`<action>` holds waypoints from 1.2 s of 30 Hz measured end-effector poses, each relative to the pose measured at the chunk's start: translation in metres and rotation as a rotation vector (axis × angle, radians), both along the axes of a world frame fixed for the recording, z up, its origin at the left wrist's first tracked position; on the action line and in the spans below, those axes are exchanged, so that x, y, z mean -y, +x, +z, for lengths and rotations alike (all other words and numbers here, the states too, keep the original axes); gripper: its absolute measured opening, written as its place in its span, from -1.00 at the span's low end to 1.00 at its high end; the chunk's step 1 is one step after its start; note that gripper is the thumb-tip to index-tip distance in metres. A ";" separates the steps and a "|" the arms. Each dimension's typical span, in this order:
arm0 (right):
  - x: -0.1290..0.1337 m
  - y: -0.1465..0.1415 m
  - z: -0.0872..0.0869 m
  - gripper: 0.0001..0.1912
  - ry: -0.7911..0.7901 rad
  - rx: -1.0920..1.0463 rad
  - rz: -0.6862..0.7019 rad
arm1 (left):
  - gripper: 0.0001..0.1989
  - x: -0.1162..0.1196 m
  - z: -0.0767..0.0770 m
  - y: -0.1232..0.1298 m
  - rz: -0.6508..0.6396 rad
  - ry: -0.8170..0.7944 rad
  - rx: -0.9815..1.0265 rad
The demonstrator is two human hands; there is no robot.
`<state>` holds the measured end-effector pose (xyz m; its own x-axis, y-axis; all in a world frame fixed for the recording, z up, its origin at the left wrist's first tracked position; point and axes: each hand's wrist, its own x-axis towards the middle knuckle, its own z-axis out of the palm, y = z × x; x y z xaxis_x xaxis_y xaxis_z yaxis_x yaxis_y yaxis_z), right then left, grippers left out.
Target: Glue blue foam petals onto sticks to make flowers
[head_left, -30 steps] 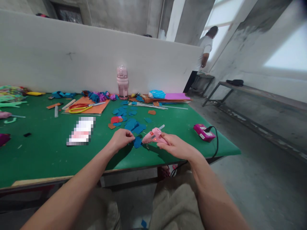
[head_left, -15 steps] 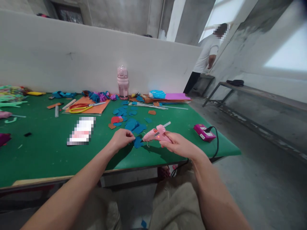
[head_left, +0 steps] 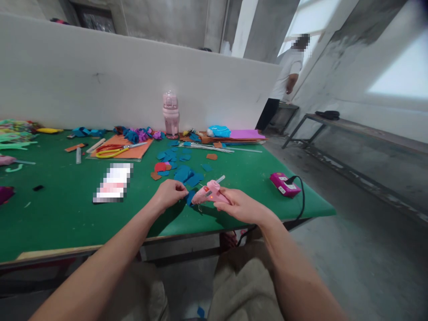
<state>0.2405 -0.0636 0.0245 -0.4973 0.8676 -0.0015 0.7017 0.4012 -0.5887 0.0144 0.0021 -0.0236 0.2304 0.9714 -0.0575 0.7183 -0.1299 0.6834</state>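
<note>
L grip [head_left: 168, 195] pinched narrow on edge of blue pc [head_left: 189, 197], which sits just to its R; R grip [head_left: 240, 206] wrapped round pink glue gun [head_left: 210, 193], tip aimed L over that pc, contact unclear; blue scrap pile [head_left: 183, 174] just beyond L grip; purple socket box [head_left: 280, 183] well R of R grip, both on green tabletop [head_left: 133, 227].

"Can you see all of the blue piece [head_left: 189, 198]?"

"No, the glue gun [head_left: 209, 193] covers some of it, and I can't tell whether the two touch. The right grip [head_left: 242, 206] hides part of the gun."

"And the phone [head_left: 113, 183]?"

"Blurred over (so is the head of the person in white [head_left: 286, 73]). Far left, a purple thing [head_left: 6, 195] is cut off by the edge of view."
</note>
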 end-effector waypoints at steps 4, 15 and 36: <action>-0.001 0.001 -0.001 -0.81 0.017 0.011 -0.019 | -0.77 0.001 0.000 0.000 0.000 -0.001 0.009; -0.001 0.005 0.000 -0.83 0.031 0.024 -0.054 | -0.78 -0.001 -0.001 -0.001 -0.001 -0.010 0.005; -0.002 -0.002 -0.003 -0.83 0.010 0.000 -0.040 | -0.77 0.000 -0.001 0.001 0.000 0.015 -0.013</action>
<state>0.2389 -0.0617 0.0216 -0.4623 0.8867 0.0075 0.7175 0.3790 -0.5845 0.0149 0.0018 -0.0243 0.2296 0.9722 -0.0461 0.7271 -0.1398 0.6722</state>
